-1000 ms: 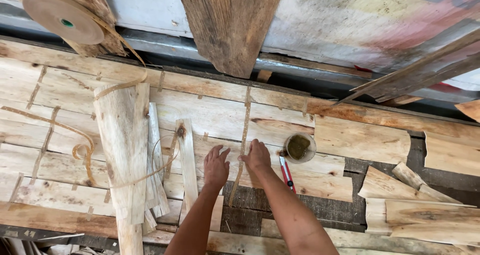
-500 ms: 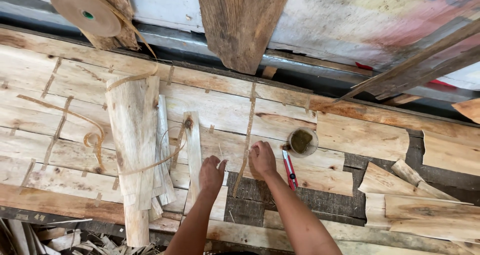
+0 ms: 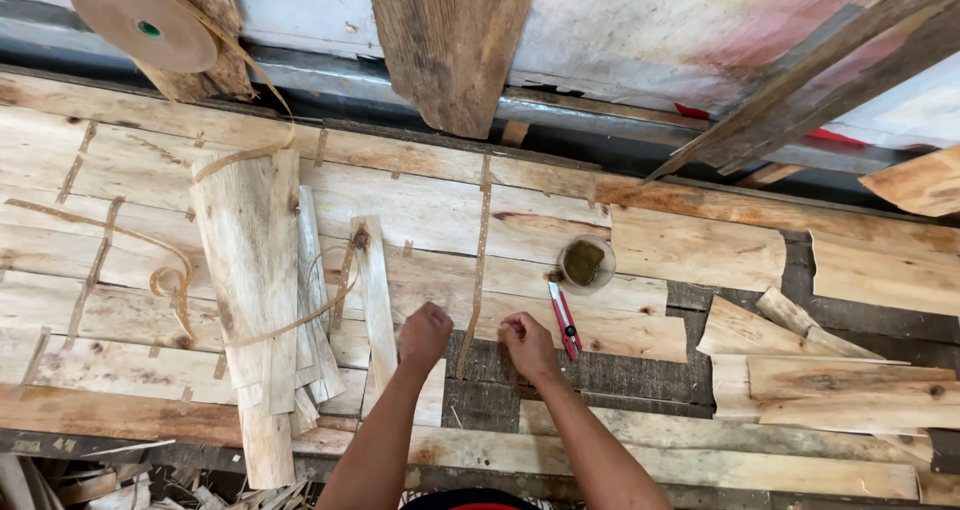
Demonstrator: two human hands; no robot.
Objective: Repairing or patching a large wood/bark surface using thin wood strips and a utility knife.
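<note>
Left hand (image 3: 426, 332): lower centre; curled narrow, knuckles up, on the pale veneer sheets (image 3: 420, 210); whether it pinches anything cannot be told
Right hand (image 3: 527, 345): just beside it; fingers bent narrow at the lower end of the brown paper tape strip (image 3: 480, 260)
Tape strip: thin, flat; runs up a seam between sheets
Cutter (image 3: 564, 319): red, slim; right of the right hand
Cup (image 3: 585, 263): round, above the cutter
Tape roll (image 3: 142, 20): upper left; brown disc
Loose strips (image 3: 262, 290): rough, left; dark bench bare at right

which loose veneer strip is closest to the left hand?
The narrow upright strip with a dark knot at its top, just left of the left hand. The wider curled sheet and the thin strips beside it lie farther left.
</note>
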